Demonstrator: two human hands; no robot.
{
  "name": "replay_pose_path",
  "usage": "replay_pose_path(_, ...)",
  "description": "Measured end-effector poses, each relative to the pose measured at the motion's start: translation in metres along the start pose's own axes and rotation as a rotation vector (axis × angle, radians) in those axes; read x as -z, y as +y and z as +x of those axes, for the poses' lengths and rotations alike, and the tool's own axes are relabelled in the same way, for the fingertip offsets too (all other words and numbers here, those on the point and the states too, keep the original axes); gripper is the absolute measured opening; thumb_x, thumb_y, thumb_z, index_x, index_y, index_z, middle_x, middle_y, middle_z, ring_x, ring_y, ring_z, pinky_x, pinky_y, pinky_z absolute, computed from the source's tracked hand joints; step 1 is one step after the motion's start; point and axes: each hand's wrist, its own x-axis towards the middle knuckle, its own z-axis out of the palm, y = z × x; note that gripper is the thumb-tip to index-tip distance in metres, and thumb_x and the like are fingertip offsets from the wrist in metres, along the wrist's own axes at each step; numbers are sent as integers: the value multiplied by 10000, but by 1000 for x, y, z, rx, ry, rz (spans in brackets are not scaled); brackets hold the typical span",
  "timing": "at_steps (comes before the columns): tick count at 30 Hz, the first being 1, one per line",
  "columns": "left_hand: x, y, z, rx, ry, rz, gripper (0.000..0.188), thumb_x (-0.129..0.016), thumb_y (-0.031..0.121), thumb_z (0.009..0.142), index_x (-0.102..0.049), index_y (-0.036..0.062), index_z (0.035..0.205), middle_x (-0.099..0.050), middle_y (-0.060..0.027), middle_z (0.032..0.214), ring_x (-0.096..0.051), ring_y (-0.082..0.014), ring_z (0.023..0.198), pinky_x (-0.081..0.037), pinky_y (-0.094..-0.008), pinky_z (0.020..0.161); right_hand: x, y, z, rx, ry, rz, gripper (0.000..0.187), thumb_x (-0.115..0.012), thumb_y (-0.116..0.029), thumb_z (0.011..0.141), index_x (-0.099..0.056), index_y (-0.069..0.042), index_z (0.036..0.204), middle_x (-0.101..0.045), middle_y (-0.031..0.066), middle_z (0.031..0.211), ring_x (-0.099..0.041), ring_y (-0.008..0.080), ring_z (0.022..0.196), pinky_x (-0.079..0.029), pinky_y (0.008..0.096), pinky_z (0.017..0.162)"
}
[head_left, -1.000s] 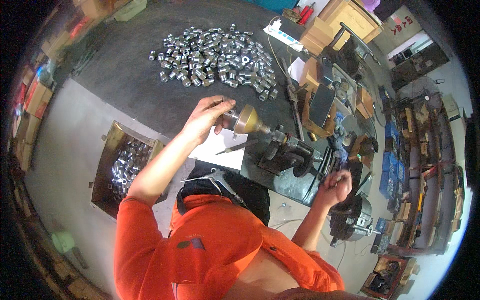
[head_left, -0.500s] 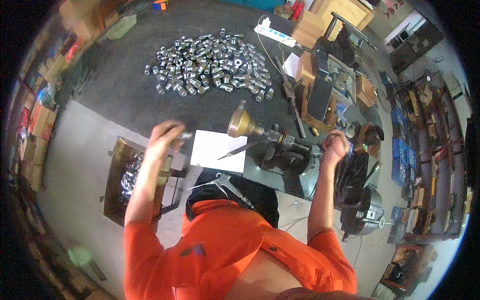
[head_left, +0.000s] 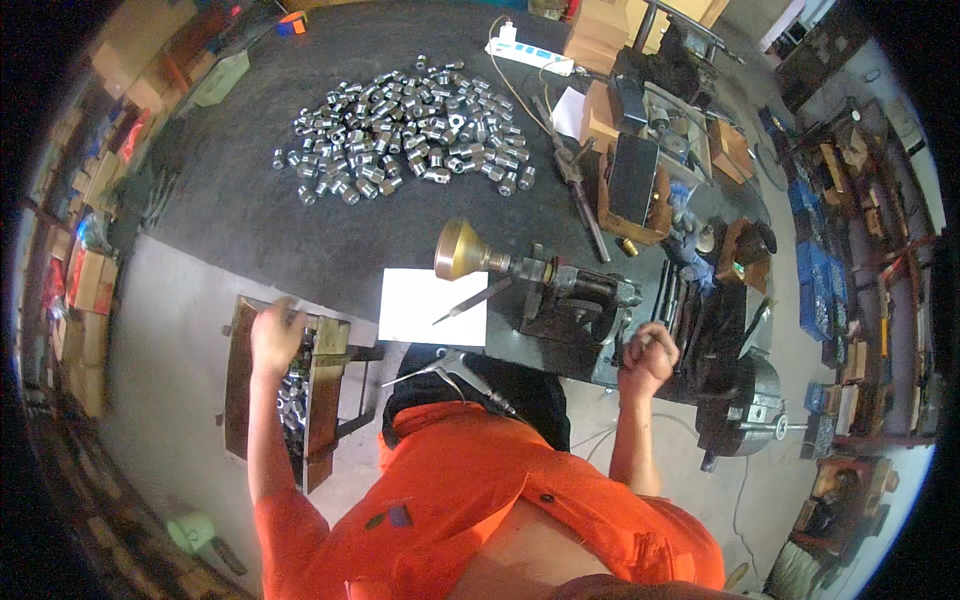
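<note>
My left hand (head_left: 275, 338) is over a wooden box (head_left: 322, 400) at the left, which holds several metal fittings (head_left: 292, 405). Its fingers are blurred, so whether anything is in them does not show. At the right, my right hand (head_left: 650, 357) is closed, just beyond the right end of a bench spindle (head_left: 580, 295); what it grips, if anything, is hidden. A brass-coloured cup (head_left: 460, 250) sits on the spindle's left end. Beneath it, a dark pointed tool (head_left: 472, 300) lies partly on white paper (head_left: 405, 310). An air blow gun (head_left: 455, 372) rests at my lap.
A large heap of metal fittings (head_left: 400, 135) covers the middle of the dark bench (head_left: 230, 215). Farther right are a long metal bar tool (head_left: 580, 190), an open carton (head_left: 630, 225), and a power strip (head_left: 530, 55). A bench vise (head_left: 740, 410) stands at the right edge.
My left hand has moved left and down, from beside the paper to over the wooden box; a small metal piece at its fingers no longer shows. My right hand has dropped lower, still closed.
</note>
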Motion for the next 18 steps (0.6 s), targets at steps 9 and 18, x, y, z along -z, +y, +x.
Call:
replay_pose_path(9, -83, 230, 137, -542, -47, 5, 228, -546, 232, 734, -522, 39, 852, -589, -163, 764, -591, -307, 720, -468, -400, 600, -10, 40, 60, 107, 87, -138, 150, -465, -113, 669, -554, 6, 690, -442, -4, 585, -372, 82, 493, -290, 212, 465)
replay_pose_path(18, -137, 247, 157, -805, 59, 108, 108, -523, 93, 662, -525, 29, 749, -581, -120, 623, -588, -277, 594, -464, -380, 557, -16, 37, 52, 166, 79, -252, 187, -462, -141, 666, -556, 19, 692, -454, 14, 585, -381, 99, 506, -302, 236, 476)
